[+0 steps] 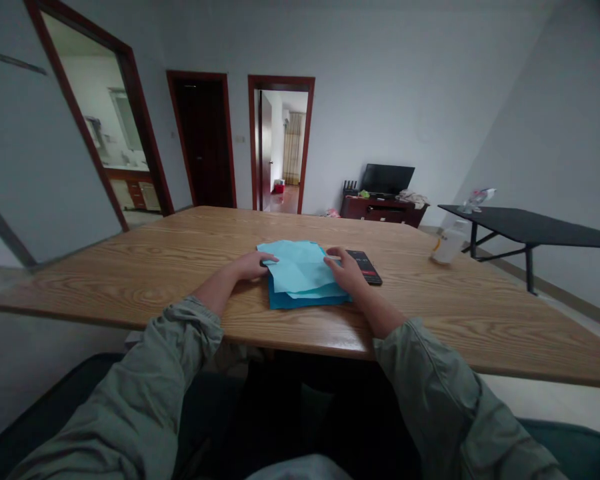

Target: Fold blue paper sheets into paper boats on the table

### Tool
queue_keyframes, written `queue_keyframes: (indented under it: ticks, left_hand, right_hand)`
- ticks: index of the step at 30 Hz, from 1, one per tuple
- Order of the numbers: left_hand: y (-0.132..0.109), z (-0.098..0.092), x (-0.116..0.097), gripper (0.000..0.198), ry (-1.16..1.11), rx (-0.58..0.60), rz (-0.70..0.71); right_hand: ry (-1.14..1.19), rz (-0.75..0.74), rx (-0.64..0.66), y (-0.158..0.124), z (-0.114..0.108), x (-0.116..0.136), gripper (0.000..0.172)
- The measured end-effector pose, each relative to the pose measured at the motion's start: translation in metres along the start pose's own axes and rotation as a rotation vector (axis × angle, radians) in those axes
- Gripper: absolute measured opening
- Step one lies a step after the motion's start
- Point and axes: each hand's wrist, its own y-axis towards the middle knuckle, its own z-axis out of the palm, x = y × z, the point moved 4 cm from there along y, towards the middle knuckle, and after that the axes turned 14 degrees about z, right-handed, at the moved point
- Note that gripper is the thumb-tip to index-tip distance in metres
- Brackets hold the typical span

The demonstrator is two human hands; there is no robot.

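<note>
Sheets of light blue paper [300,267] lie in an uneven stack on top of a darker blue sheet [305,302] on the table, close to its front edge. My left hand [251,266] pinches the stack's left edge, thumb on top and the other fingers partly hidden. On the opposite side, my right hand [347,272] rests at the right edge with thumb and fingers curved and apart, touching the paper. Just beyond the right hand lies a black phone [366,269] with its screen lit, partly covered by the hand.
The wooden table [180,247] spreads wide around the papers. A whitish translucent bottle or jug [449,244] stands toward its right side. Past that is a low black table [535,227] with a clear plastic item on it. A TV cabinet [385,211] and doorways line the far wall.
</note>
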Motion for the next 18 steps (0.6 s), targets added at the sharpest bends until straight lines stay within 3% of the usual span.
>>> queue_keyframes:
  ticks: [3,8,12,18]
  left_hand:
    - [-0.002,0.001,0.000,0.054,0.009,0.012,-0.051]
    - [-0.002,-0.004,-0.007,0.064,-0.026,-0.096,-0.001]
    - [0.000,-0.008,-0.011,0.052,-0.040,-0.182,0.004]
    - [0.000,-0.010,-0.017,0.040,0.004,-0.124,-0.013]
  right_hand:
    - [0.222,-0.028,0.060,0.000,0.000,0.005,0.029]
    - [0.632,0.294,0.101,0.005,0.001,-0.005,0.025]
    - [0.660,0.391,0.044,0.006,-0.002,-0.011,0.020]
    - [0.767,0.406,0.151,0.004,0.001,-0.005,0.021]
